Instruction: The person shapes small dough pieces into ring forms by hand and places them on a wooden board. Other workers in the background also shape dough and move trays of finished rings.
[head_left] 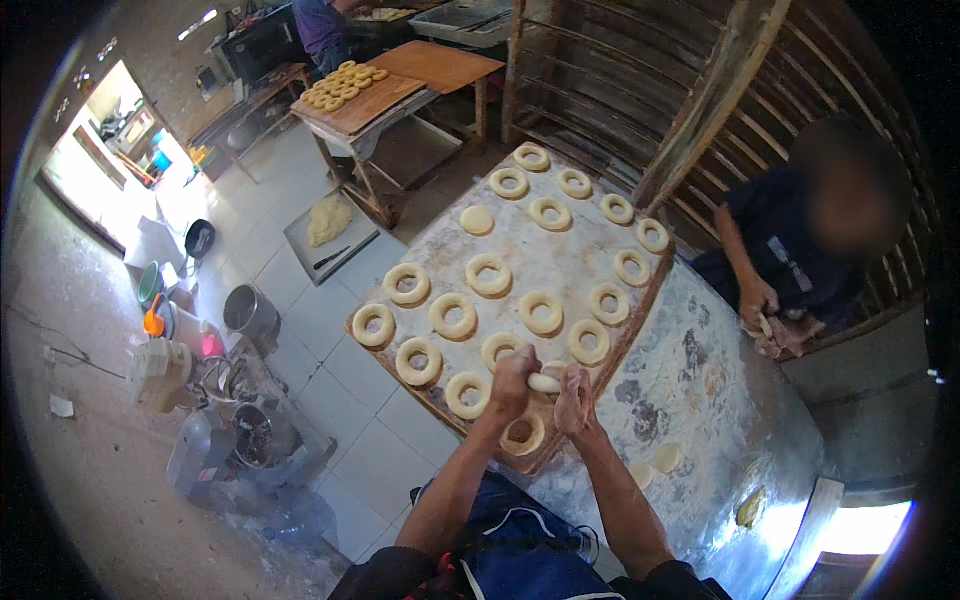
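My left hand [513,382] is closed in a fist around a small pale piece of dough [544,383], whose end sticks out toward the right. My right hand [574,401] presses against that end, with its fingers bent about it and partly hidden. Both hands are over the near part of a floured wooden board [545,270]. Just beyond the left fist lies a dough ring [503,350], partly covered by it. Another dough ring [523,435] rests below, between my wrists. Several more rings spread over the board, with a solid dough disc [476,220] toward the far side.
A co-worker [800,230] handles something at the right of the floury table [690,370]. Behind stands a slatted wooden rack [620,70]. A farther table [350,110] bears several rings. On the floor are a tray [350,255] with dough and a metal pot [252,312].
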